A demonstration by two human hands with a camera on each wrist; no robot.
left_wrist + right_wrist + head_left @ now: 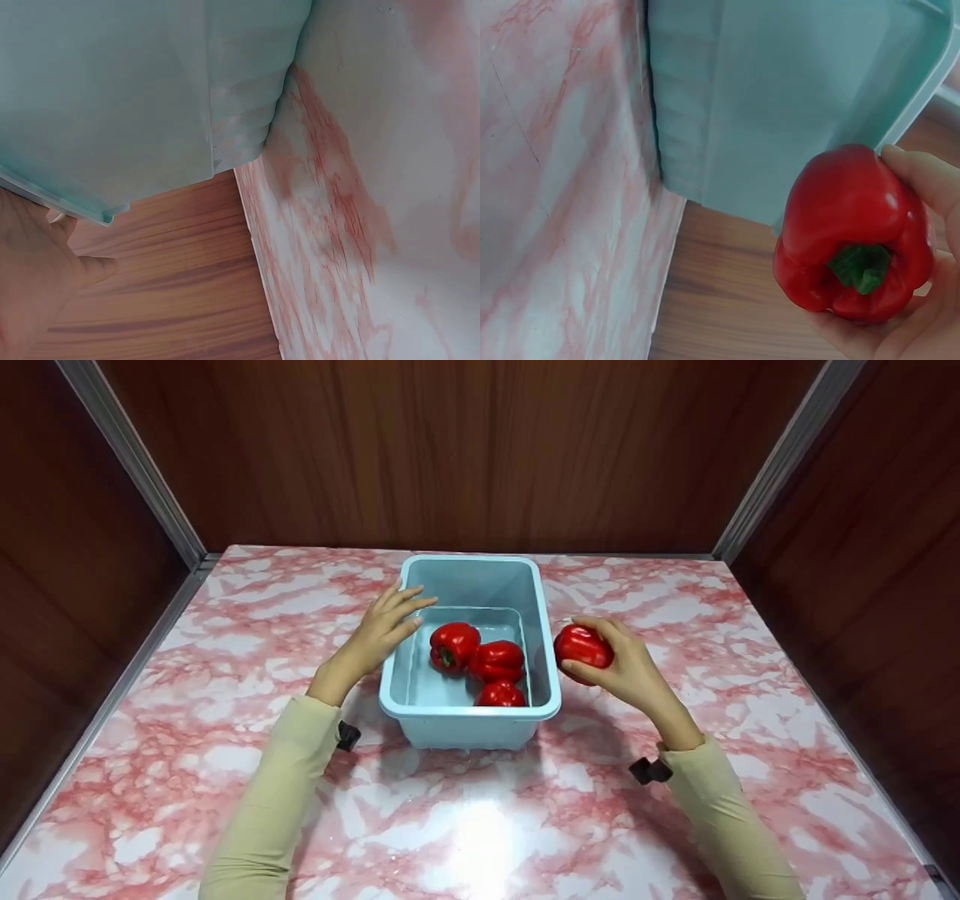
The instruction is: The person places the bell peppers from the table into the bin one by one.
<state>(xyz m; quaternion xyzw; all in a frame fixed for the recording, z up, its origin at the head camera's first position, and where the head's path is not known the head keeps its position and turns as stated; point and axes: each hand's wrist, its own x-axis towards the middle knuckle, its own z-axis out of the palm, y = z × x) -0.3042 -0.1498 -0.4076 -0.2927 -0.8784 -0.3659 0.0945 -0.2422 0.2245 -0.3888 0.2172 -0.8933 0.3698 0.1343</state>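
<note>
My right hand [625, 666] grips a red bell pepper [583, 648] just outside the right rim of a light blue plastic bin [469, 712]. In the right wrist view the pepper [847, 232] shows its green stem, with thumb and fingers curled round its sides. Over the bin's left rim lies my left hand [379, 631], fingers spread and holding nothing. Three more red peppers lie inside the bin: one [454, 646] toward the middle, another [498, 661] beside it, and a third [501, 694] partly hidden by the near wall.
The bin stands on a table [262, 660] with a red and white marbled top. Brown wood-grain panels [465, 450] rise behind the table and along both sides, joined by grey metal posts [142, 457]. A bright light reflection lies on the tabletop in front of the bin.
</note>
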